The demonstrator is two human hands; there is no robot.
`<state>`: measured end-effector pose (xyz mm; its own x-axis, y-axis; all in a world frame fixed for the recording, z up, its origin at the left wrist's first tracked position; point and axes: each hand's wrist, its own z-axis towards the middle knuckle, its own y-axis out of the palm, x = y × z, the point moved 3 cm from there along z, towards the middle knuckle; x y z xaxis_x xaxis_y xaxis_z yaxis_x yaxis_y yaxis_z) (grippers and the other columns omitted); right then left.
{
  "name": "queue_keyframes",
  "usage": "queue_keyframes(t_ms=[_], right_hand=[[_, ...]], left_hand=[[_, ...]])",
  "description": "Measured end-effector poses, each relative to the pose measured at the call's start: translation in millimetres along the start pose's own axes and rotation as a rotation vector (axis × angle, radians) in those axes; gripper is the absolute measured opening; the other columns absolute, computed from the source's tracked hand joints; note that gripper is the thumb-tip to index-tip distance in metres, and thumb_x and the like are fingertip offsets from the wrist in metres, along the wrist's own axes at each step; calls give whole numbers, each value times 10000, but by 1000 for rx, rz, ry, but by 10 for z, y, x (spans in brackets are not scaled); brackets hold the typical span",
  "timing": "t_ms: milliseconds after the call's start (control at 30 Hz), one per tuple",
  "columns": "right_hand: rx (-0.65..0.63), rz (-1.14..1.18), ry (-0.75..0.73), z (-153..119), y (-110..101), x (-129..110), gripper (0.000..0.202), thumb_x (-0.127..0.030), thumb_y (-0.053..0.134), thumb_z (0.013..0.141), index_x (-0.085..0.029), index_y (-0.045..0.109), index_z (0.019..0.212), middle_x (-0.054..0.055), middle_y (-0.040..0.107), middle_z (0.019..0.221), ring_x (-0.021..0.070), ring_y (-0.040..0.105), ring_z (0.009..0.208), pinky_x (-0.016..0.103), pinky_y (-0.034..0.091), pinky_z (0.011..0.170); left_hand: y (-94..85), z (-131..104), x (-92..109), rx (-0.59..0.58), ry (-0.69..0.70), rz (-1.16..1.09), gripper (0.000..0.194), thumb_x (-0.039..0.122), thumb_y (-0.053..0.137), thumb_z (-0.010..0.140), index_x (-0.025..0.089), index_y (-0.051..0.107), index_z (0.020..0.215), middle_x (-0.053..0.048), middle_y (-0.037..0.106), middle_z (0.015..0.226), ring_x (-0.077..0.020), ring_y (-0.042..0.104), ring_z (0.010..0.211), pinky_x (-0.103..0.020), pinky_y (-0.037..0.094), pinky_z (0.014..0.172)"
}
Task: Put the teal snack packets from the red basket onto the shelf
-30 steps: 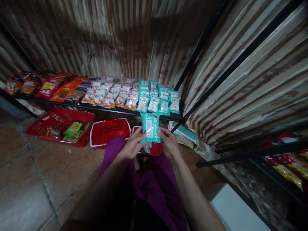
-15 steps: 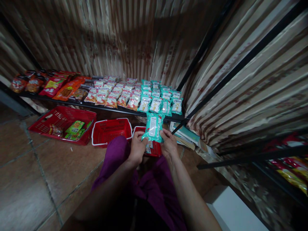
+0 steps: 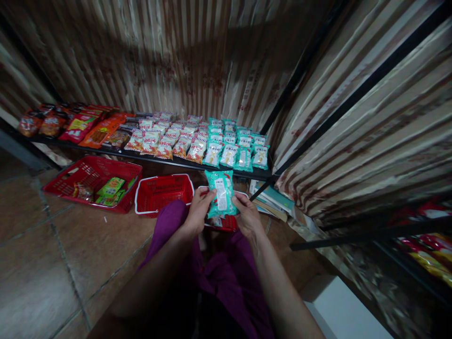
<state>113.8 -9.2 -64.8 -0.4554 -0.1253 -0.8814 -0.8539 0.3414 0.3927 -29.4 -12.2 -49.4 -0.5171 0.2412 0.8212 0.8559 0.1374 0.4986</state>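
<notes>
Between my two hands is a teal snack bag (image 3: 221, 195), its white label panel facing me. My left hand (image 3: 199, 209) grips its left edge with the thumb on the front. On the other side my right hand (image 3: 248, 214) pinches the right edge. Beneath the bag stands a red basket (image 3: 229, 223), mostly covered by the bag and my hands, with some small packets showing in it. Just beyond, several matching teal snack bags (image 3: 229, 154) stand in rows on the low black shelf (image 3: 190, 165).
White-and-orange snack bags (image 3: 165, 143) and orange and red packets (image 3: 102, 129) fill the shelf leftward. A red basket with a white handle (image 3: 164, 193) and a larger red basket (image 3: 127, 202) stand on the floor. Books (image 3: 278, 197), a black shelf post (image 3: 318, 125) and a white box (image 3: 346, 306) lie right.
The teal snack bag has come slightly down and toward me, away from the shelf edge. My left hand has shifted its hold further up the bag's left side.
</notes>
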Motion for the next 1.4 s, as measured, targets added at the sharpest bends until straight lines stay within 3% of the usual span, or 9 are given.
queue_keyframes(t_ms=[100,200,333,467,700,833,1133,1267,1400], right_hand=[[-16,-25,-17,15,-32,48,437,-353,868,418,-203,695,790,-14,698,685,130,586,558,271,478,569],[-18,-162,-132,33,-71,71,420,-420,805,538,-201,690,876,15,704,798,153,608,655,306,496,651],[60,-612,-503,-74,-50,-40,419,-438,619,754,-206,632,1103,73,659,1035,203,613,885,390,496,818],[58,-910,-898,-300,106,-189,333,-336,504,862,-219,606,1157,100,602,1192,229,539,1130,448,421,981],[-34,-1093,-1153,-449,248,-191,291,-227,479,893,-226,635,1139,95,620,1220,212,555,1141,436,430,994],[-80,-1139,-1175,-467,270,-132,323,-223,473,896,-228,618,1184,90,601,1264,219,517,1204,443,423,1019],[-85,-1189,-1100,-450,264,-52,359,-218,439,906,-205,585,1234,98,560,1319,214,465,1263,439,401,1048],[-101,-1166,-999,-423,241,-17,389,-252,403,919,-208,549,1277,94,533,1349,214,433,1296,455,361,1078],[-126,-1038,-794,-414,215,19,463,-364,394,924,-187,469,1345,112,475,1401,225,408,1318,470,333,1092]], left_hand=[[20,30,10,-52,-4,14,419,410,767,605,177,554,880,-22,656,788,-130,627,667,-235,484,616],[6,46,-12,-17,30,0,402,395,764,605,175,551,865,-2,645,719,-113,603,596,-237,483,603],[-12,74,-38,32,74,17,380,382,747,614,175,536,854,21,629,674,-91,565,533,-229,476,575],[-5,84,-33,23,100,25,404,392,738,619,177,531,891,15,643,696,-103,583,554,-241,484,584],[-9,84,-49,12,137,29,385,381,738,622,174,546,884,-29,688,812,-146,645,713,-256,494,662],[-18,98,-64,-1,177,66,338,332,710,655,172,559,911,-59,696,913,-159,653,808,-254,495,694],[-18,108,-102,-1,194,90,301,313,686,678,177,553,912,-60,692,930,-166,651,834,-283,501,751],[7,66,-99,-13,205,103,306,326,682,691,183,556,930,-61,685,942,-174,647,849,-297,499,777],[11,-19,-44,15,241,223,246,344,607,772,200,600,971,-57,669,989,-178,621,923,-302,470,847]])
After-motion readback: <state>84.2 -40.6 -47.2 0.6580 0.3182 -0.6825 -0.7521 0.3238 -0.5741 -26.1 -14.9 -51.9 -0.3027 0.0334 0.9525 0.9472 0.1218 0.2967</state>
